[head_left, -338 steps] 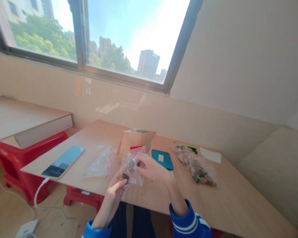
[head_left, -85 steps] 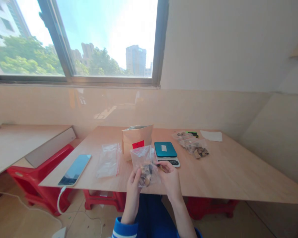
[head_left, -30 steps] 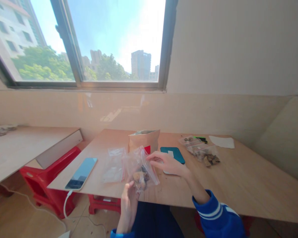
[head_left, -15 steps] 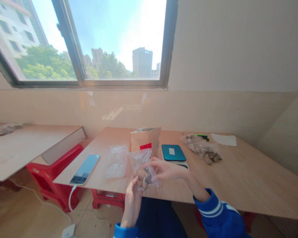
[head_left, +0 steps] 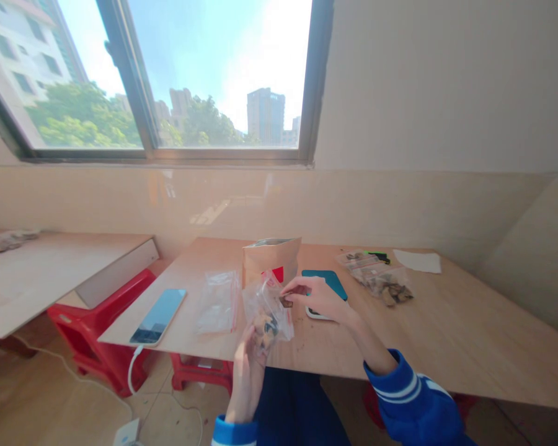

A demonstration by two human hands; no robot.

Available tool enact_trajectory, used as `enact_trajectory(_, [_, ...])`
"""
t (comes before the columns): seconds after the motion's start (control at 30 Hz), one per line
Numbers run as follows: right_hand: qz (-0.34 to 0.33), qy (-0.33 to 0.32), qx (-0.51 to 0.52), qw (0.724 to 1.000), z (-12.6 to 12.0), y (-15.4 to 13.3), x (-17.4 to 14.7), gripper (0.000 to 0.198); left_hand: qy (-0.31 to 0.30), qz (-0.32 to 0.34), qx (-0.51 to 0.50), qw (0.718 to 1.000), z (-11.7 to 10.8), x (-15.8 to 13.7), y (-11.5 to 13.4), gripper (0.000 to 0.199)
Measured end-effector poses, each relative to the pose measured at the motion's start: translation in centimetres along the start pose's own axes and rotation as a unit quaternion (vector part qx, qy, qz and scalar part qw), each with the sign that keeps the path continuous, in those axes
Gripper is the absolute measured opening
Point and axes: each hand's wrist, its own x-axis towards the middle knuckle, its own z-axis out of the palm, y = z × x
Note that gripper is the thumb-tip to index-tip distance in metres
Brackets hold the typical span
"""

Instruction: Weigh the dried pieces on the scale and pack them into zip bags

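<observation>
While the left hand [head_left: 248,367] props up a clear bag [head_left: 261,298] over the near edge of the counter [head_left: 446,341], the right hand [head_left: 324,298] has a brown piece [head_left: 286,302] pinched between its thumb and fingers. That piece sits at the bag's upper right side, nearer the right hand; from where I stand I can't tell whether it touches the plastic or is just inside the mouth. Its long axis is too small to make out. The bag leans a little, the dried bits [head_left: 264,326] in it gathered low, close to the left fingers, which grip its lower left part. The right wrist comes in from the right, palm down and knuckles up, in front of the teal-topped scale [head_left: 335,282], with the paper pouch [head_left: 255,263] standing behind the bag.
</observation>
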Motion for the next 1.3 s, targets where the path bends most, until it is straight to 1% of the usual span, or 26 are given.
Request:
enact_trajectory(0.07, [-0.004, -0.013, 0.004, 1.0, 0.2, 0.0, 0.2, 0.015, -0.012, -0.005, -0.007, 1.0, 0.1, 0.0, 0.0, 0.032])
enact_trajectory(0.17, [0.002, -0.09, -0.018, 0.996, 1.1, 0.4, 0.5, 0.017, -0.036, -0.015, -0.006, 0.999, 0.5, -0.1, 0.3, 0.037])
enact_trajectory(0.23, [0.011, -0.114, -0.039, 0.993, 1.7, 0.7, 0.5, 0.019, -0.061, -0.007, 0.003, 0.998, 0.7, -0.2, 0.5, 0.039])
enact_trajectory(0.3, [0.021, -0.114, -0.062, 0.991, 2.1, 0.8, 0.5, 0.018, -0.083, 0.0, 0.014, 0.996, 0.7, -0.2, 0.7, 0.041])
enact_trajectory(0.37, [0.027, -0.107, -0.101, 0.989, 2.2, 0.7, 0.4, 0.014, -0.091, 0.005, 0.022, 0.996, 0.7, -0.1, 0.7, 0.045])
enact_trajectory(0.47, [0.018, -0.084, -0.156, 0.984, 2.2, 0.4, 0.2, 0.013, -0.081, 0.021, 0.029, 0.996, 0.6, -0.1, 0.6, 0.047])
enact_trajectory(0.53, [0.011, -0.065, -0.158, 0.985, 2.2, 0.3, 0.1, 0.015, -0.069, 0.032, 0.036, 0.996, 0.6, 0.0, 0.5, 0.045])
enact_trajectory(0.67, [0.028, -0.029, -0.115, 0.992, 1.9, 0.4, -0.1, 0.018, -0.066, 0.041, 0.042, 0.996, 0.9, -0.1, 0.6, 0.041])
enact_trajectory(0.73, [0.043, -0.029, -0.085, 0.995, 1.6, 0.3, 0.0, 0.016, -0.067, 0.042, 0.039, 0.996, 1.1, -0.2, 0.8, 0.04])
enact_trajectory(0.83, [0.061, -0.035, -0.028, 0.997, 1.2, -0.2, 0.3, 0.016, -0.05, 0.042, 0.03, 0.997, 1.2, -0.3, 1.0, 0.037])
enact_trajectory(0.93, [0.056, -0.024, 0.009, 0.998, 1.0, -0.6, 0.6, 0.017, -0.032, 0.029, 0.01, 0.999, 1.1, -0.3, 0.9, 0.036])
enact_trajectory(1.03, [0.051, -0.003, 0.047, 0.998, 1.0, -0.3, 0.8, 0.019, -0.021, 0.013, -0.026, 0.999, 1.0, -0.2, 0.7, 0.038])
enact_trajectory(1.1, [0.054, 0.017, 0.081, 0.995, 0.9, 0.2, 1.0, 0.023, -0.008, 0.005, -0.045, 0.999, 0.9, -0.2, 0.7, 0.038])
enact_trajectory(1.17, [0.055, 0.023, 0.129, 0.99, 0.5, 0.7, 1.3, 0.027, 0.005, 0.001, -0.057, 0.998, 0.7, -0.1, 0.7, 0.036])
enact_trajectory(1.23, [0.056, 0.021, 0.197, 0.979, -0.2, 0.9, 1.9, 0.034, 0.008, 0.0, -0.058, 0.998, 0.5, 0.0, 0.6, 0.033])
enact_trajectory(1.3, [0.051, 0.039, 0.265, 0.962, -1.3, 0.7, 3.1, 0.041, 0.009, 0.001, -0.053, 0.999, 0.3, 0.1, 0.6, 0.031])
